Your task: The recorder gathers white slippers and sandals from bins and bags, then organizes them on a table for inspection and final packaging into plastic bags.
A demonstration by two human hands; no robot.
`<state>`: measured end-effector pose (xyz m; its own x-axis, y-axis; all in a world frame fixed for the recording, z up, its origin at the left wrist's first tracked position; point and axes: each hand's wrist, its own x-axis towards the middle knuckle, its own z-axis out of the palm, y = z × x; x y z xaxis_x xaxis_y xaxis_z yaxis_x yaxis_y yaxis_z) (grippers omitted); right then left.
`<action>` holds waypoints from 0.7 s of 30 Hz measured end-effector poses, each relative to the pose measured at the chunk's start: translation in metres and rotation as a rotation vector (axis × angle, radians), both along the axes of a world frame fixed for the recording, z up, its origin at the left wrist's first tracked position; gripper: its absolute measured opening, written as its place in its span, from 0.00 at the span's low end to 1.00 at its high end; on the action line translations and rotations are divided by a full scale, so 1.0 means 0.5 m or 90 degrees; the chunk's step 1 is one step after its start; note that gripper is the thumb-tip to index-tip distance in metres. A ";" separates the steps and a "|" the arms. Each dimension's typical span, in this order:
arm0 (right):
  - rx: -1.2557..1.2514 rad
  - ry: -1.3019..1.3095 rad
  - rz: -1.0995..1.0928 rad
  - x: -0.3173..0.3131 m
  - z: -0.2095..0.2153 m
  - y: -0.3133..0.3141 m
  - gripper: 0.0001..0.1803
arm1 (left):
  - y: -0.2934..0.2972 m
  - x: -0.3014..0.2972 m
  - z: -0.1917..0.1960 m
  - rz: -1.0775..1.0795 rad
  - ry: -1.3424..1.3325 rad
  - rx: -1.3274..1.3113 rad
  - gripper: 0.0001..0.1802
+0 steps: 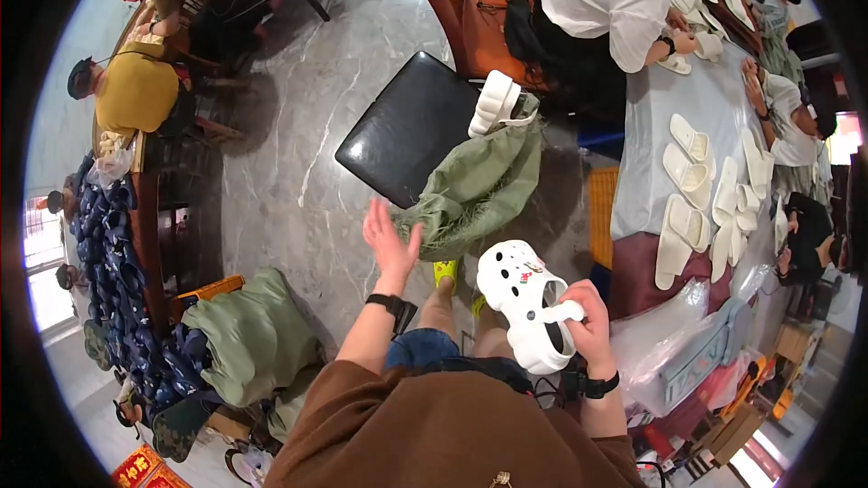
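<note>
My right hand [590,325] grips a white clog [508,269] at its heel strap. The clog has dark holes in its upper and small coloured charms, and hangs over my lap. My left hand [392,242] is held out with fingers spread and holds nothing. It is beside the frayed edge of a green woven sack [484,176], and I cannot tell whether it touches it. The sack slumps against a black padded stool [407,117]. A second white clog with a thick sole [495,101] lies at the sack's far end.
On the right, a table [646,126] bears several cream slippers [692,172], with people seated around it. A wooden chair [443,0] stands beyond the stool. Dark blue patterned shoes [108,253] are heaped at the left, near a full green sack [249,334]. A grey-blue crate [701,352] is at lower right.
</note>
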<state>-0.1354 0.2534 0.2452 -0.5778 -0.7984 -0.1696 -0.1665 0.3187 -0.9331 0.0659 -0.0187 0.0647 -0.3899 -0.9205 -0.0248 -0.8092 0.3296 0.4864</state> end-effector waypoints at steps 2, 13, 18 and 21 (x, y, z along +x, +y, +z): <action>-0.002 -0.013 -0.002 -0.002 -0.001 -0.004 0.15 | 0.026 0.001 0.068 -0.253 0.024 -0.092 0.43; -0.119 -0.214 0.192 0.016 -0.018 -0.141 0.12 | 0.061 0.105 -0.076 -0.169 0.034 0.166 0.41; -0.121 -0.479 0.247 0.083 -0.069 -0.251 0.11 | 0.064 0.221 -0.013 0.065 0.514 0.576 0.37; -0.060 -0.644 0.125 0.139 -0.124 -0.312 0.11 | 0.070 0.253 0.064 0.206 0.861 0.910 0.38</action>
